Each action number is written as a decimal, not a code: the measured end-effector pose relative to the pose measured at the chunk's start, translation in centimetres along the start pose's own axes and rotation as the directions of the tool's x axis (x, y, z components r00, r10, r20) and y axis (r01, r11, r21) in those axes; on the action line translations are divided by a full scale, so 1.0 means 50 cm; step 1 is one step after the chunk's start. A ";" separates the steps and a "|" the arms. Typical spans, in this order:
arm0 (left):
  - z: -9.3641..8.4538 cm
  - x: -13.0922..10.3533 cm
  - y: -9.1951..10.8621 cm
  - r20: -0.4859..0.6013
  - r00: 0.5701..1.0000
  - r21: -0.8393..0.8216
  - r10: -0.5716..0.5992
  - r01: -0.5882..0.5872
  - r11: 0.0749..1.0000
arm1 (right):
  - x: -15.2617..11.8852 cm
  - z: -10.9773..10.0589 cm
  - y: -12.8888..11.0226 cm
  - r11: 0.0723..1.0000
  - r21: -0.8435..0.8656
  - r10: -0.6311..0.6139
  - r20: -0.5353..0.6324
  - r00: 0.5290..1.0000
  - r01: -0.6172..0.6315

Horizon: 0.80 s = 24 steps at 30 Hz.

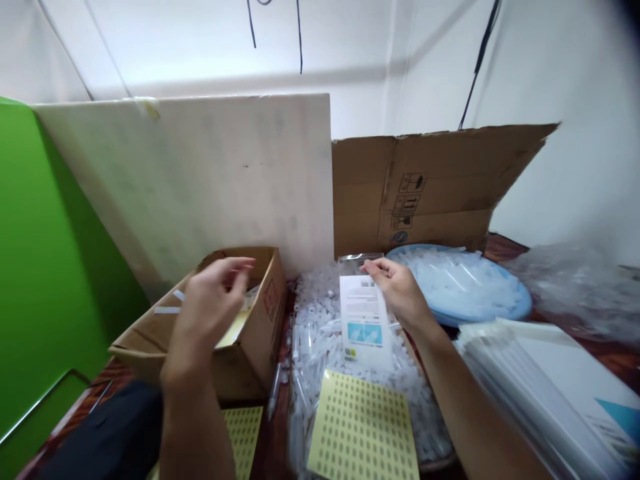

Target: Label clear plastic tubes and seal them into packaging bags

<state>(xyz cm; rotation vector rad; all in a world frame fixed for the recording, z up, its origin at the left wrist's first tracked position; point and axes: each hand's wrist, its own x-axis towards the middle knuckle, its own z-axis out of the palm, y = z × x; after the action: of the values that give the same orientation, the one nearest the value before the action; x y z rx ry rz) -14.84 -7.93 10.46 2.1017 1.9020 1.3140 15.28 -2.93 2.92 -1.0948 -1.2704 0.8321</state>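
Note:
My right hand (393, 287) pinches the top edge of a clear bag holding a white printed card (365, 317) with blue pictures. Below the bag lies a heap of small clear plastic parts (315, 347). My left hand (215, 293) is raised over the open cardboard box (265, 320), its fingers curled together; whether anything is between them is too blurred to tell. A yellow sheet of small stickers (365, 427) lies on the plastic parts, nearer to me. Part of another yellow sheet (245, 433) shows beside my left forearm.
A blue basin (523, 303) of clear plastic pieces stands at the back right. Stacked white packets (550, 373) lie at the right, near crumpled clear plastic (580, 287). Behind stand a white board (225, 180) and a cardboard panel (440, 187). Dark cloth (115, 433) lies front left.

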 end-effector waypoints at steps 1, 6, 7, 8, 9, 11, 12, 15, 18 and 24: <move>0.025 -0.007 0.031 0.140 0.987 -0.123 0.085 -0.067 0.990 | 0.001 0.003 0.003 0.999 -0.035 -0.018 -0.073 0.997 0.015; 0.162 -0.048 0.143 0.497 0.749 -0.466 0.437 -0.195 0.863 | -0.027 0.023 -0.031 0.996 0.066 -0.060 -0.046 0.997 0.063; 0.185 -0.049 0.149 0.438 0.786 -0.519 0.436 -0.175 0.836 | -0.035 0.027 -0.041 0.991 0.110 -0.077 0.000 0.997 0.077; 0.204 -0.047 0.149 0.369 0.837 -0.563 0.404 -0.145 0.814 | -0.041 0.030 -0.050 0.985 0.147 -0.095 0.039 0.995 0.089; 0.219 -0.042 0.144 0.311 0.881 -0.594 0.356 -0.112 0.796 | -0.045 0.032 -0.056 0.980 0.175 -0.111 0.068 0.992 0.097; 0.237 -0.029 0.126 0.225 0.941 -0.633 0.253 -0.057 0.772 | -0.044 0.034 -0.058 0.971 0.211 -0.129 0.075 0.989 0.110; 0.240 -0.021 0.115 0.204 0.955 -0.651 0.217 -0.034 0.759 | -0.041 0.034 -0.055 0.968 0.221 -0.134 0.052 0.990 0.120; 0.240 -0.005 0.091 0.227 0.956 -0.726 0.187 0.038 0.687 | -0.029 0.030 -0.043 0.970 0.199 -0.136 -0.033 0.990 0.140; 0.236 -0.002 0.083 0.304 0.931 -0.770 0.202 0.115 0.628 | -0.026 0.019 -0.041 0.985 0.114 -0.130 0.032 0.991 0.126; 0.231 -0.008 0.087 0.393 0.904 -0.821 0.169 0.263 0.506 | -0.025 0.008 -0.046 0.977 0.161 -0.144 0.002 0.990 0.142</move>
<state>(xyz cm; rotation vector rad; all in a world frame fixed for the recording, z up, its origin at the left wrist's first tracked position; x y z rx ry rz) -4.63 -3.61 5.06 1.5466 0.7786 1.2385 14.49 -4.74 4.68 -0.8606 -1.2552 0.8184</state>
